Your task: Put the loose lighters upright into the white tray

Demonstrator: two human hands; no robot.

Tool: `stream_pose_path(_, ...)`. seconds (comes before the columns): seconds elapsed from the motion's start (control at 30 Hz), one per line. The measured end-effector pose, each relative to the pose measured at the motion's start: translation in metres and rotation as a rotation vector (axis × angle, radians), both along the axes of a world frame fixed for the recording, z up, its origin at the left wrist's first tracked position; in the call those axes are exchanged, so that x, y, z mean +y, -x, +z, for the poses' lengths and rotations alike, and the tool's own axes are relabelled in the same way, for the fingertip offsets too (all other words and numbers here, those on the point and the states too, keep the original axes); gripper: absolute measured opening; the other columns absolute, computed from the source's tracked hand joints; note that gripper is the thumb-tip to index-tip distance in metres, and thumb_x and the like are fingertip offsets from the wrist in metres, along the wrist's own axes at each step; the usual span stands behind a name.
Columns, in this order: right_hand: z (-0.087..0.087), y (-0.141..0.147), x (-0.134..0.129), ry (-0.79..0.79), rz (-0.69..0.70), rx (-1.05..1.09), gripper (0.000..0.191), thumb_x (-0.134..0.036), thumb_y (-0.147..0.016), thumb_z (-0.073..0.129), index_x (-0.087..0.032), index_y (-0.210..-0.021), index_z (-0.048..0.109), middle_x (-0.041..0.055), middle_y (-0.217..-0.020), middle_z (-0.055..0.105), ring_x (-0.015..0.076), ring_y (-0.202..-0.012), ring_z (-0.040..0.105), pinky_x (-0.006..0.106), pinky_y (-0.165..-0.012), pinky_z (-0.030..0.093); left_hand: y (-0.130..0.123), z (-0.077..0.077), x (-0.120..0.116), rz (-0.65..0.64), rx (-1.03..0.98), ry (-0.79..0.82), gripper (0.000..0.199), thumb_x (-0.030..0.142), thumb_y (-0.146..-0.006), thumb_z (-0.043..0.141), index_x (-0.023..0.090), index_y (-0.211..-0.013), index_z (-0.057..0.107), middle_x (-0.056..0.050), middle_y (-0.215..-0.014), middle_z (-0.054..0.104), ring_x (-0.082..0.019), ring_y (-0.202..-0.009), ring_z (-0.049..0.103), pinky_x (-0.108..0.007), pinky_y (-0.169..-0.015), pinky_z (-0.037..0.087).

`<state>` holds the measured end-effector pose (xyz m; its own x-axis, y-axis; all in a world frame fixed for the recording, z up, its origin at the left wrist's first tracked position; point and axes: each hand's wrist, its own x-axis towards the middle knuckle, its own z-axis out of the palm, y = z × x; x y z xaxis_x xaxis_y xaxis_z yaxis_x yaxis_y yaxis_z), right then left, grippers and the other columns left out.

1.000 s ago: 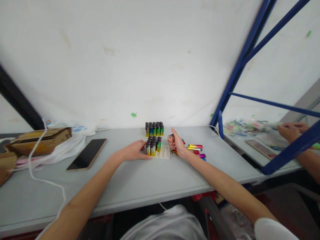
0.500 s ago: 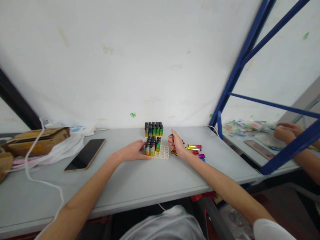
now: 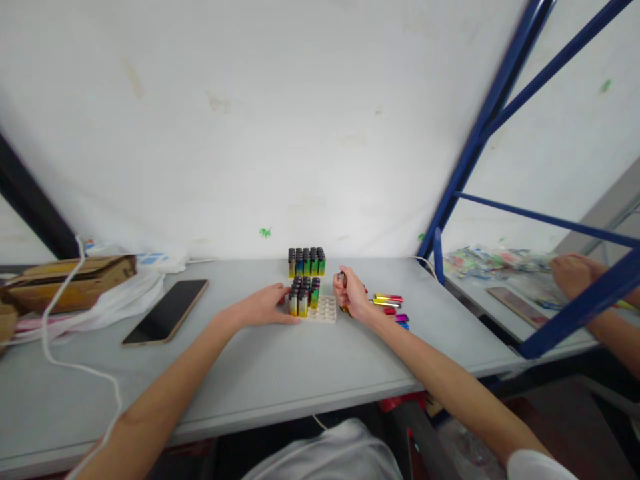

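My left hand (image 3: 273, 305) rests at the left side of a white tray (image 3: 325, 311) with round holes, its thumb and fingers apart around the tray's corner. Several upright lighters (image 3: 303, 297) with black tops fill the tray's left part. My right hand (image 3: 351, 293) is closed round a lighter (image 3: 341, 275) just right of the tray; only the lighter's top and a bit of its lower end show. Behind the tray stands a full block of lighters (image 3: 307, 262). Loose coloured lighters (image 3: 389, 301) lie to the right of my right hand.
A phone (image 3: 167, 312) lies at the left, near a cardboard box (image 3: 73, 283), white plastic bags and a white cable (image 3: 83, 365). A blue metal frame (image 3: 463, 160) rises at the right. Beyond it are another person's hands (image 3: 575, 275) and a second phone (image 3: 519, 307).
The view has shifted slightly. My right hand has turned a little, and the lighter in it shows more upright. My left hand keeps its place at the tray.
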<state>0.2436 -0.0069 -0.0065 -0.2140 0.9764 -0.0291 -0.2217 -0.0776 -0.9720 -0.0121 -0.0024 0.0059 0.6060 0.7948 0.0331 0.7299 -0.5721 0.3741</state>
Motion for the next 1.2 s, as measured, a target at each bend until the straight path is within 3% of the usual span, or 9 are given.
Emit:
stream_pose_path(0.1,0.001,0.002,-0.003,-0.151,0.019,-0.063,0.060,-0.076,-0.091,0.043,-0.022,-0.066,0.048,-0.0081,-0.055,0.027,0.0077,-0.043,0.016,0.023,-0.041,0.015,-0.001,0.000,0.000,0.001,0.002,0.017,0.068,0.071,-0.073,0.070,0.016,-0.113,0.067,-0.009,-0.101,0.067,-0.028,-0.092,0.064,-0.036,-0.083,0.051)
stream_pose_path(0.17,0.000,0.003,-0.004,-0.287,-0.002,-0.116,0.060,-0.079,-0.090,0.045,-0.021,-0.083,0.059,-0.0058,-0.062,0.039,0.0097,-0.047,0.029,0.024,-0.044,0.027,-0.001,0.000,0.000,-0.002,0.008,0.023,0.069,0.071,-0.073,0.069,0.015,-0.114,0.067,-0.010,-0.102,0.067,-0.028,-0.092,0.063,-0.036,-0.083,0.051)
stream_pose_path(0.3,0.000,0.001,-0.008,-0.571,-0.049,-0.400,0.053,-0.072,-0.094,0.049,-0.021,-0.099,0.063,0.0007,-0.081,0.057,0.0162,-0.072,0.054,0.028,-0.066,0.047,-0.001,0.001,0.000,-0.006,0.011,0.024,0.066,0.070,-0.073,0.070,0.016,-0.110,0.068,-0.010,-0.100,0.066,-0.027,-0.090,0.063,-0.035,-0.081,0.051)
stream_pose_path(0.37,0.001,-0.001,-0.011,-0.709,-0.084,-0.530,0.048,-0.067,-0.094,0.054,-0.020,-0.097,0.064,0.0046,-0.093,0.061,0.0184,-0.085,0.059,0.029,-0.074,0.049,-0.001,0.001,0.000,-0.006,0.010,0.022,0.064,0.070,-0.073,0.070,0.016,-0.108,0.068,-0.009,-0.099,0.066,-0.027,-0.089,0.063,-0.035,-0.080,0.051)
stream_pose_path(0.43,0.002,-0.003,-0.014,-0.807,-0.094,-0.619,0.042,-0.061,-0.095,0.057,-0.020,-0.096,0.065,0.0050,-0.092,0.063,0.0186,-0.085,0.060,0.030,-0.076,0.049,-0.001,0.002,-0.001,-0.005,0.015,0.015,0.063,0.070,-0.073,0.070,0.017,-0.106,0.069,-0.009,-0.099,0.066,-0.027,-0.089,0.063,-0.034,-0.081,0.051)
stream_pose_path(0.6,0.004,-0.004,-0.020,-0.830,-0.052,-0.749,0.035,-0.054,-0.098,0.056,-0.020,-0.105,0.063,-0.0007,-0.073,0.065,0.0167,-0.066,0.059,0.028,-0.067,0.046,-0.001,0.003,-0.004,0.016,0.015,0.017,0.066,0.069,-0.073,0.071,0.016,-0.112,0.068,-0.009,-0.103,0.068,-0.027,-0.089,0.064,-0.034,-0.080,0.052)
stream_pose_path(0.83,0.004,-0.002,-0.022,-0.818,0.082,-0.803,0.029,-0.048,-0.096,0.065,-0.022,-0.107,0.058,-0.0041,-0.070,0.064,0.0161,-0.064,0.060,0.027,-0.065,0.045,-0.002,0.002,-0.001,-0.012,0.025,0.005,0.063,0.068,-0.074,0.071,0.017,-0.111,0.068,-0.009,-0.103,0.067,-0.026,-0.090,0.063,-0.034,-0.082,0.051)
stream_pose_path(1.2,0.006,-0.002,-0.019,-0.837,0.102,-0.793,0.028,-0.046,-0.094,0.069,-0.021,-0.105,0.063,-0.0032,-0.071,0.066,0.0151,-0.066,0.062,0.026,-0.065,0.044,-0.003,0.008,-0.006,0.018,0.046,0.009,0.064,0.067,-0.073,0.070,0.016,-0.111,0.068,-0.009,-0.103,0.068,-0.027,-0.087,0.064,-0.033,-0.079,0.052)
